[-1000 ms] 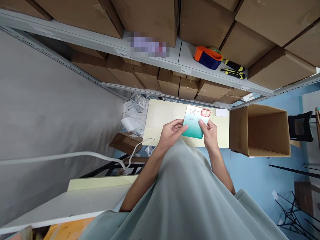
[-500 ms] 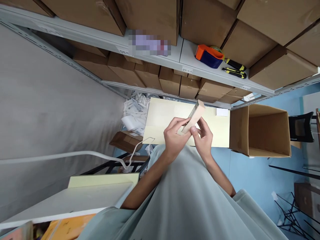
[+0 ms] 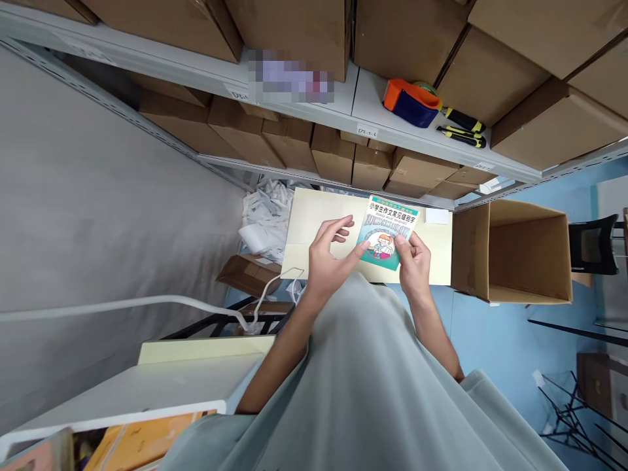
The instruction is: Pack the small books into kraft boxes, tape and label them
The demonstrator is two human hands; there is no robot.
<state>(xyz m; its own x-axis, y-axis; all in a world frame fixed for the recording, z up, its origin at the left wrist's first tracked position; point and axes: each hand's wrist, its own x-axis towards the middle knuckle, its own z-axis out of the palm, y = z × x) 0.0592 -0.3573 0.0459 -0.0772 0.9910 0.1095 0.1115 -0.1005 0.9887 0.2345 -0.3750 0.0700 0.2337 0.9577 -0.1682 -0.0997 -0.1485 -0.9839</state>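
Turned since half a second ago: booklet [image 3: 387, 232] was edge-on to the camera, now its front cover faces it. Position: centre-right of frame, held above the cream desk [image 3: 314, 222], with an open cardboard box [image 3: 520, 255] just to the right.

Risk (judgement): the hold is light and low on the booklet. A slip would drop it onto the desk or past the near edge to the floor [image 3: 490, 340].

Long axis runs bottom-to-top of frame, leaning slightly right, title end toward the shelves [image 3: 373, 108].

Right hand [image 3: 415, 261] pinches the lower right edge. Left hand [image 3: 330, 252] is loose, fingers spread, thumb tip touching the lower left edge.
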